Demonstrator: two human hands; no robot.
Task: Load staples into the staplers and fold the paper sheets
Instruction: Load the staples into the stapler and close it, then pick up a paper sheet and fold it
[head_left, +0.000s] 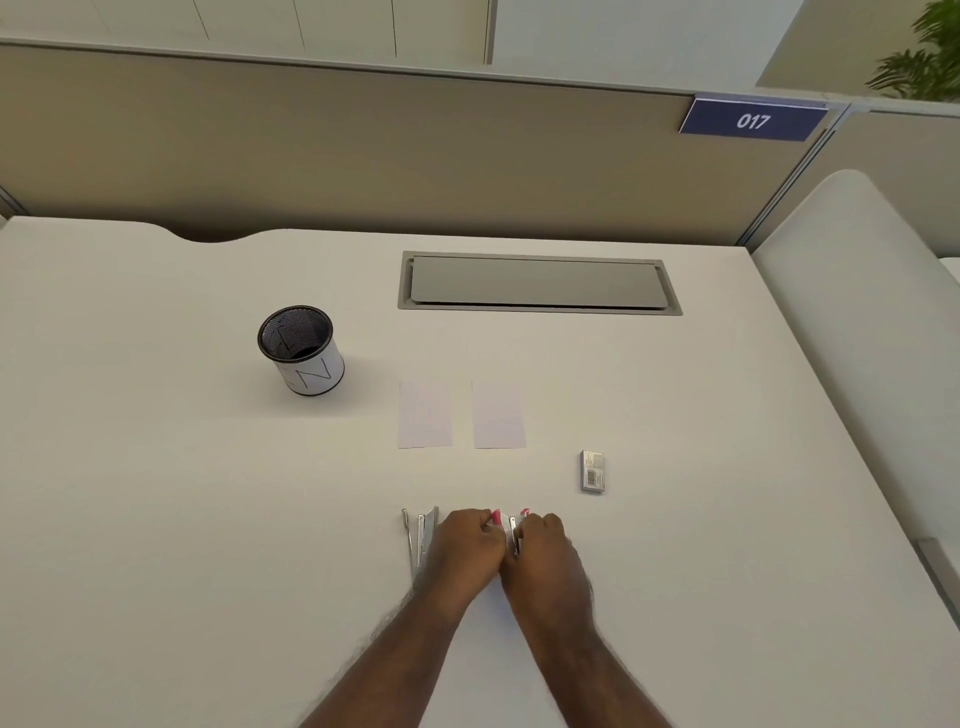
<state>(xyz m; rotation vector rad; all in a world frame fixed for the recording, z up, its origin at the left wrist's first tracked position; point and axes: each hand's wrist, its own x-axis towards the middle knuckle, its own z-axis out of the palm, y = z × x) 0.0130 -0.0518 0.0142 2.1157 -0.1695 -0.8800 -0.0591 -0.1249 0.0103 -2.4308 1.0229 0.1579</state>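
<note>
Two hands, left hand (467, 540) and right hand (543, 545), grip the pink stapler (511, 527).

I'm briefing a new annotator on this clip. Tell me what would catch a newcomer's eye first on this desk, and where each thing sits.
First, the two hands at the near edge: the left hand and right hand together grip a pink stapler, with a second, opened stapler just left of them. Beyond lie two paper sheets side by side, a small staple box to their right, and a black mesh cup farther left.
</note>
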